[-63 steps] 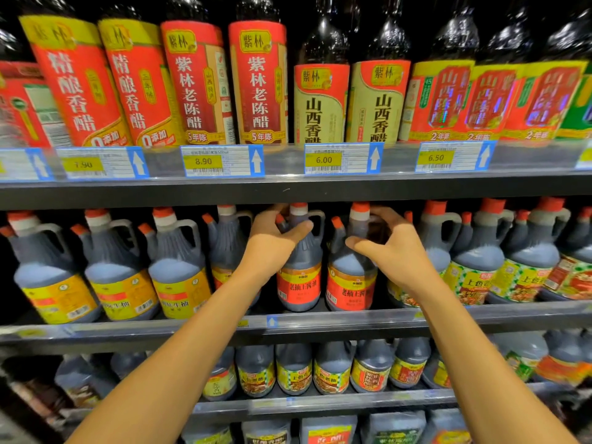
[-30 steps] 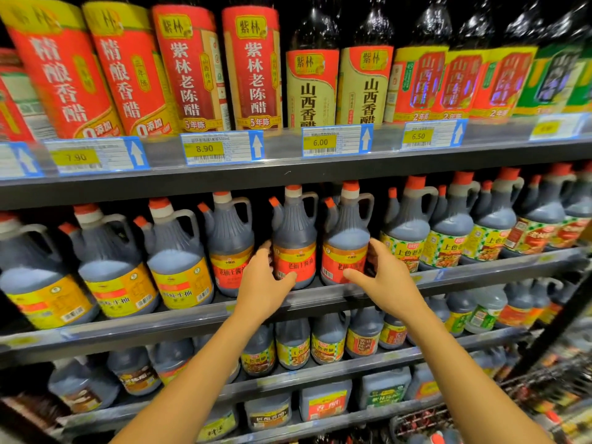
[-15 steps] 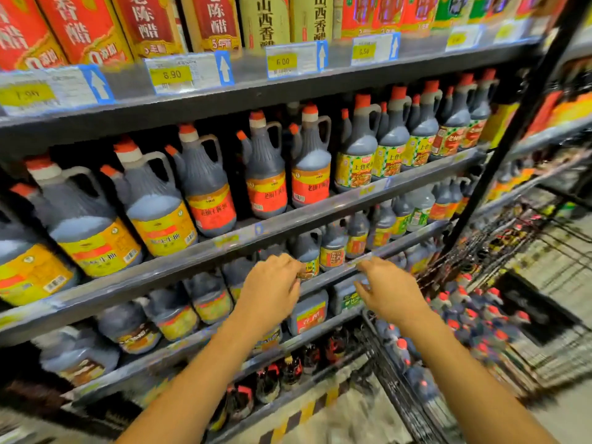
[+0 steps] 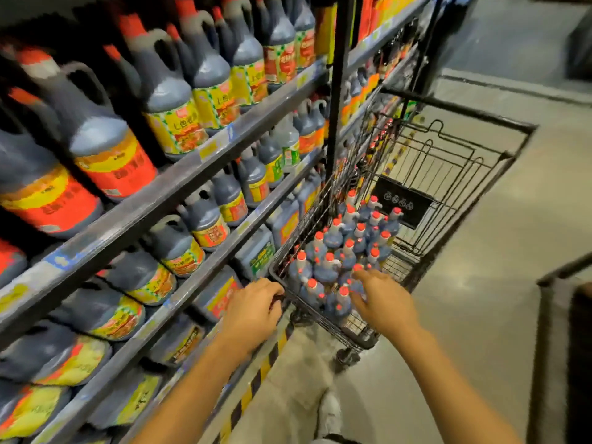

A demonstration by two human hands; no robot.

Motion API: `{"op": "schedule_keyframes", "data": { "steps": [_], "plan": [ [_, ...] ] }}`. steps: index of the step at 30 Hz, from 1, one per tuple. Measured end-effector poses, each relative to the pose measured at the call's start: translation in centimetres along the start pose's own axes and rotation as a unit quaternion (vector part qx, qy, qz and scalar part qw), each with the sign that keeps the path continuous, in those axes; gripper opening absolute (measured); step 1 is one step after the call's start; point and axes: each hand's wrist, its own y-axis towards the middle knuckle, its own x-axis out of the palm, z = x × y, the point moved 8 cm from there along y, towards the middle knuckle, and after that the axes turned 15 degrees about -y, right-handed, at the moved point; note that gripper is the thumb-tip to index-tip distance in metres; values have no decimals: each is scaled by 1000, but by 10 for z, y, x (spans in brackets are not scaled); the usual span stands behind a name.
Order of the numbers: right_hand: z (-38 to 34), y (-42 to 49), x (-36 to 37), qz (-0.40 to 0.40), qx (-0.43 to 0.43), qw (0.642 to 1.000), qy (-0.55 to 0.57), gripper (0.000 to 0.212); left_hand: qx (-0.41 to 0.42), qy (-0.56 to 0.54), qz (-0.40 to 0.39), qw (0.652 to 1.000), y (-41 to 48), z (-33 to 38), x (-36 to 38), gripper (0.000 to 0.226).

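A black wire shopping cart (image 4: 461, 111) stands on the floor beside the shelves. Its near end holds several small dark bottles (image 4: 349, 248) with red-and-white caps, standing upright. My right hand (image 4: 382, 301) reaches down over the nearest bottles, fingers spread and relaxed, fingertips at their caps; it grips nothing. My left hand (image 4: 256, 310) is at the cart's near left corner, fingers loosely curled by the rim, and I see nothing held in it.
Store shelves (image 4: 179, 184) on the left carry rows of big dark jugs (image 4: 105, 149) with red and yellow labels. A yellow-black hazard stripe (image 4: 256, 379) runs along the shelf base. My shoe (image 4: 330, 411) is below. A dark rail (image 4: 557, 274) stands at right.
My view swung down and right from the jug shelf to the cart. Both hands left the shelf jugs and dropped to the cart's near end, empty.
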Motion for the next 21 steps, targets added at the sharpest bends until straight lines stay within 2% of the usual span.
{"op": "schedule_keyframes", "data": {
  "steps": [6, 10, 16, 19, 21],
  "plan": [
    [62, -5, 48, 6, 118, 989, 94, 39, -1, -28, -60, 998, 55, -6, 54, 29],
    [78, -9, 92, -12, 210, 967, 141, 40, -34, -63, -80, 994, 88, -33, 77, 40],
    [79, -14, 151, 47, 365, 902, 224, 48, -63, -66, -55, 994, 141, -97, 99, 55],
    [72, -16, 190, 18, 432, 858, 279, 73, -109, -77, -38, 990, 161, -137, 113, 69],
    [65, -15, 212, 30, 451, 825, 339, 80, -118, -118, -55, 984, 171, -155, 131, 75]
  ]
}}
